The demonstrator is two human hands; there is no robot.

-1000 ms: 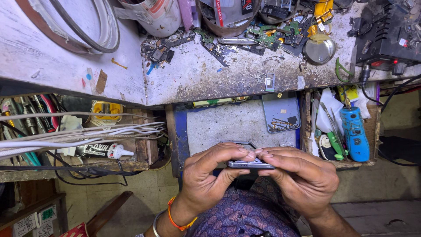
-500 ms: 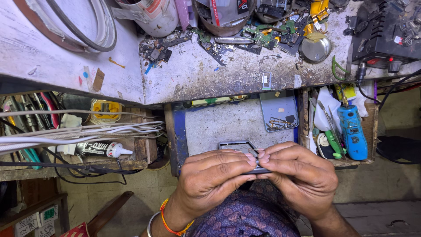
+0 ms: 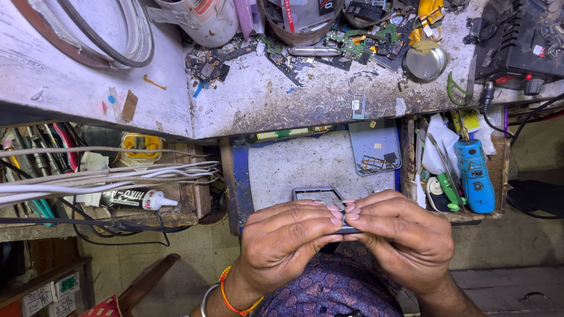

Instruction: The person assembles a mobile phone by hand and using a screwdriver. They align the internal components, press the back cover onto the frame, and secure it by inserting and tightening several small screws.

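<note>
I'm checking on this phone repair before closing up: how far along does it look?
Looks mid-job. Done: a back cover lies off on the pull-out tray. In hand: the left hand and right hand both grip the small phone, fingertips meeting at its edge. Left: the cover is not back on, and loose circuit boards lie on the bench.

Repair workshop, circuit boards (image 3: 352, 47), cluttered workbench (image 3: 282, 100)

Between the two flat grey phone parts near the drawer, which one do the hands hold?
The small dark-framed phone part, pinched between the left hand and right hand. The other, a grey back cover, lies untouched further away, against the drawer's right side.
</note>
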